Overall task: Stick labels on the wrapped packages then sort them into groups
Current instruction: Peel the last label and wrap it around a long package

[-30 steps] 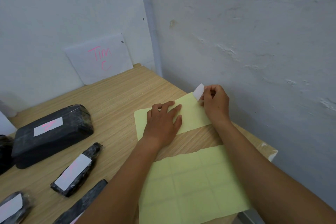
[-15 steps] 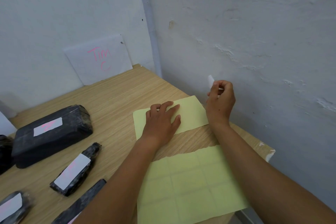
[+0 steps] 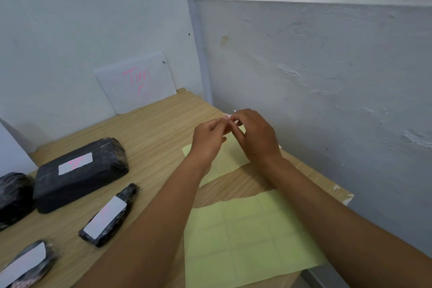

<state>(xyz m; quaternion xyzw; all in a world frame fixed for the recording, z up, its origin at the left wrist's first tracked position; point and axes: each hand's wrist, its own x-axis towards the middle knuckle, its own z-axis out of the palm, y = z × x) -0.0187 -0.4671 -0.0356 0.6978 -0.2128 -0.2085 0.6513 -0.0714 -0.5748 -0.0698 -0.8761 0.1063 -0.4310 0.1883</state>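
- Head view: both hands are raised above the light wooden desk [image 3: 152, 128], meeting at about 12 o'clock from the frame's middle.
- Left hand [image 3: 208, 139] and right hand [image 3: 253, 137] have their fingers pinched together on one small white label [image 3: 228, 117]; only a sliver of it shows between the fingertips.
- Beneath the hands lies a torn pale yellow backing sheet [image 3: 224, 161], flat on the desk.
- At 5 o'clock a larger pale yellow label sheet [image 3: 245, 236] with faint grid lines lies near the desk's near edge.
- At 9 o'clock sits a large black wrapped block package [image 3: 79, 174] with a white label bearing pink marking.
- At 8 o'clock a slim black wrapped package [image 3: 109, 215] carries a long white label; beyond it, at the bottom-left corner, another black labelled package [image 3: 28, 262] is partly cut off.
- At the left edge a rounded black wrapped bundle [image 3: 14, 196] touches the large block.
- At 11 o'clock a white card with pink writing [image 3: 136, 82] leans against the wall.
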